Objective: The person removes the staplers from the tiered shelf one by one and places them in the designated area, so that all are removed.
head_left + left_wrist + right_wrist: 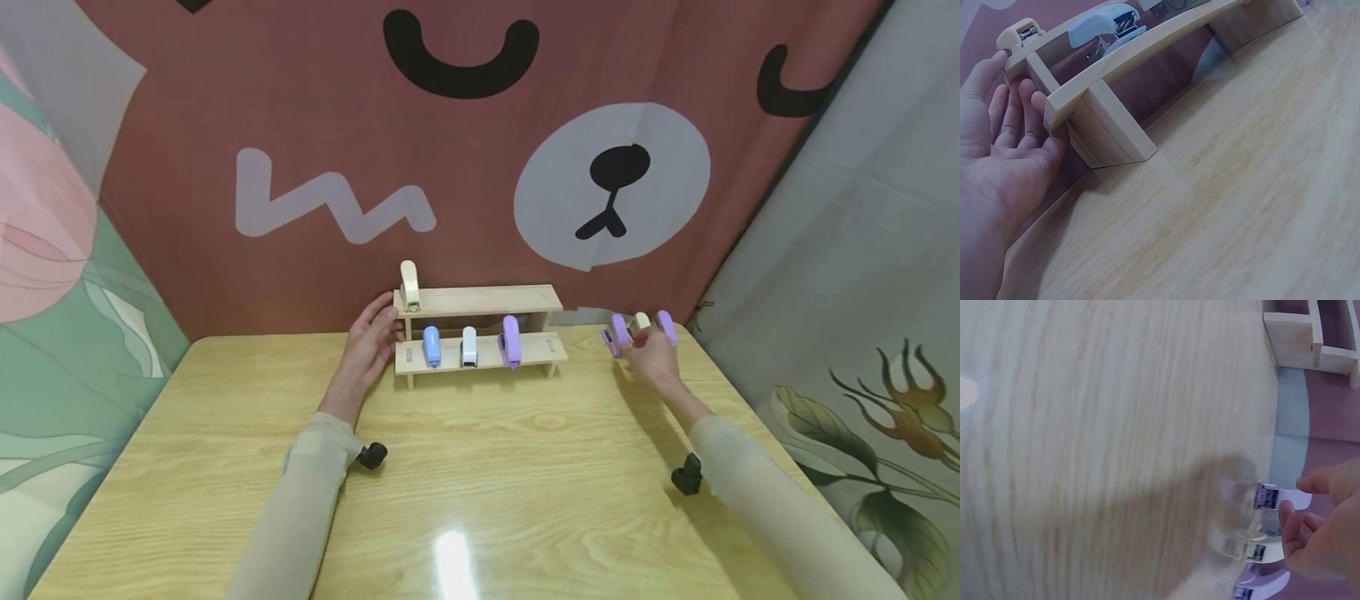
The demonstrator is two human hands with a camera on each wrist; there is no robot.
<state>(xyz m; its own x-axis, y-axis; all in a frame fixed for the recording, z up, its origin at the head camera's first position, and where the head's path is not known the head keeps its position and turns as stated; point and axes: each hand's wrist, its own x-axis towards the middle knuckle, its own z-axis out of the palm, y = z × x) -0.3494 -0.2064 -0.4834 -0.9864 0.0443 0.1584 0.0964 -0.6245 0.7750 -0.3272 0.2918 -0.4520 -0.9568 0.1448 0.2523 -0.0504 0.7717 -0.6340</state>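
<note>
A two-tier wooden display stand [487, 300] stands at the back of the table. My left hand [370, 342] holds its left end, thumb at the upper board and fingers bent by the boards' ends. A cream stapler [409, 286] sits on the upper tier. Along the lower tier are a blue stapler [431, 346], a white stapler [468, 347] and a purple stapler [511, 342]. At the back right my right hand [654, 360] pinches a purple stapler [1282, 498] between thumb and fingers. Beside it are a cream stapler [1264, 551] and another purple stapler [1263, 586].
The wooden table [480, 467] runs up to a brown curtain [337, 108] with a bear face. A patterned curtain [847, 333] hangs along the right side and a green one [127, 317] on the left. Black wrist cameras hang by both sleeves.
</note>
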